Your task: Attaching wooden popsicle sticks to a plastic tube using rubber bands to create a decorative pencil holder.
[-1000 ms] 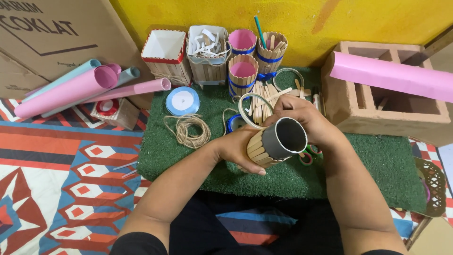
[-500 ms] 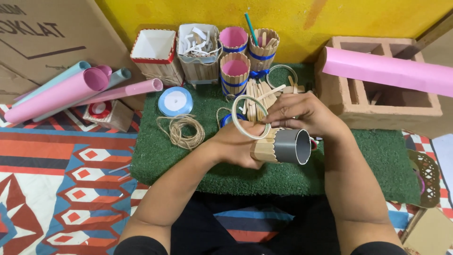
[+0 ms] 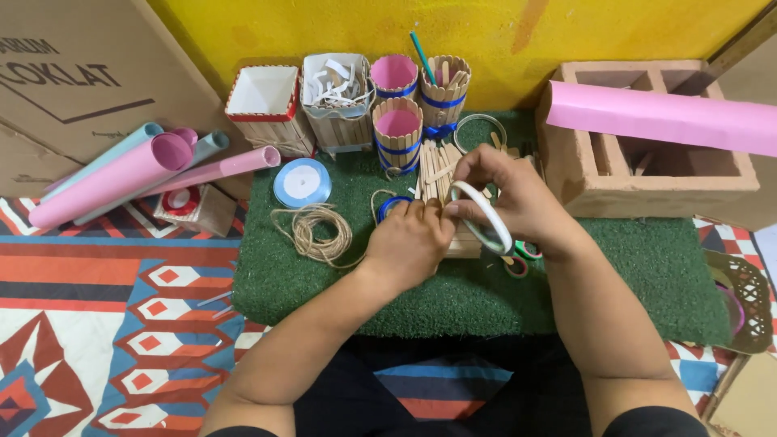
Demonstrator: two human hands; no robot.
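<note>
Gripping stick-clad cup, both hands; twine, ribbon spool alongside

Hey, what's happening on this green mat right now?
A person is doing craft work with both hands over a green mat. The right hand holds a white tape ring, and the left hand presses on a holder made of wooden sticks, mostly hidden beneath the hands. Loose wooden sticks lie just behind. Finished stick cups stand along the yellow wall, and a twine coil and a blue ribbon spool sit to the left.
</note>
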